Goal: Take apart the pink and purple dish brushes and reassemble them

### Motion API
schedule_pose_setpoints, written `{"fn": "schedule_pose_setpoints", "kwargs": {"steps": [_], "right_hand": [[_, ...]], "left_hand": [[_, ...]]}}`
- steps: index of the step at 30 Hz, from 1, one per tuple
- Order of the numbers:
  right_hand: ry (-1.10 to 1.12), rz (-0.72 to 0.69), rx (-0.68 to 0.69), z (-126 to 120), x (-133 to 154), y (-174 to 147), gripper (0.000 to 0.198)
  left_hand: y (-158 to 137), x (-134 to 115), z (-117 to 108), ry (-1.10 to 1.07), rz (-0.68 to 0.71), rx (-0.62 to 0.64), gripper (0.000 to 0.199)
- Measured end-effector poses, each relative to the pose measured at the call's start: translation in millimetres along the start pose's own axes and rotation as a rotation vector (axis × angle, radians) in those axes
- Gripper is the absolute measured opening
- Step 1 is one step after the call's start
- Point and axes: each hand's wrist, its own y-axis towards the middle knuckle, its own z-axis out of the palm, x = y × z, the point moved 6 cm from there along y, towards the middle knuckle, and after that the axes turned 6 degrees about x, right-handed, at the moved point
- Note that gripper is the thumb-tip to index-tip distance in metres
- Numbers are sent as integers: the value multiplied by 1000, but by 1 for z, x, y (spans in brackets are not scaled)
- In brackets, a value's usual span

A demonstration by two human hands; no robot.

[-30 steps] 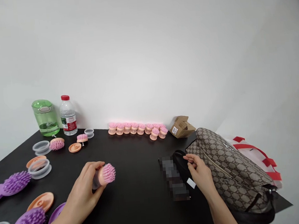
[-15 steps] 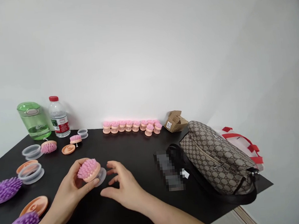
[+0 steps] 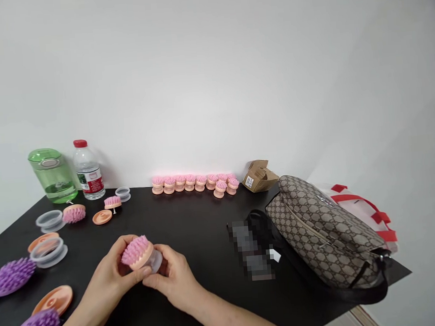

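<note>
Between my two hands, above the black table [image 3: 193, 235], is a scalp massage brush [image 3: 139, 253] with pink bristles and a peach rim. My left hand [image 3: 111, 272] grips its bristle head, fingers behind and thumb in front. A translucent ring [image 3: 156, 261] sits under the head on the right side, tilted. My right hand [image 3: 176, 277] closes its thumb and fingers around that ring. To the left lie a peach disc [image 3: 57, 299], a bristle head with a stem [image 3: 112, 203], another bristle head [image 3: 74, 213] and translucent rings [image 3: 49, 252].
Along the wall stand several finished-looking pink brushes [image 3: 190, 182]. Purple brushes [image 3: 13, 275], a green bottle [image 3: 55, 176] and a water bottle [image 3: 89, 173] are at left. A cardboard box [image 3: 259, 176], a patterned bag [image 3: 324, 230] and a blurred-out object [image 3: 250, 251] occupy the right.
My right hand has moved left and closed from open onto the translucent ring. The brush has shifted slightly right and tilted. The view has turned a little left.
</note>
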Motion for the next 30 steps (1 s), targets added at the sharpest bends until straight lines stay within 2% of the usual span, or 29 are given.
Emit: {"fn": "schedule_pose_setpoints", "kwargs": {"steps": [5, 9, 10, 13, 15, 18, 23, 26, 30], "right_hand": [[68, 10, -28, 2, 4, -1, 46], [-40, -58, -32, -7, 4, -1, 45], [-91, -78, -37, -10, 3, -1, 44], [-269, -149, -72, -18, -2, 0, 36], [-401, -190, -30, -14, -5, -2, 27], [-549, -230, 112, 9, -7, -7, 27], [-746, -288, 387, 67, -4, -10, 56], [-889, -259, 405, 94, -6, 1, 67], [-967, -282, 403, 108, -13, 14, 50]], "left_hand": [[-5, -3, 5, -148, 0, 18, 55], [-5, -4, 5, -287, 44, 11, 58], [-5, -5, 1, -315, 55, -16, 61], [-4, -16, -24, -410, 154, -202, 65], [-7, -27, -44, -444, 252, -329, 63], [-12, -39, -67, -455, 332, -449, 56], [-15, -40, -79, -469, 375, -514, 47], [-12, -36, -73, -427, 363, -467, 46], [-8, -30, -60, -357, 317, -383, 45]]}}
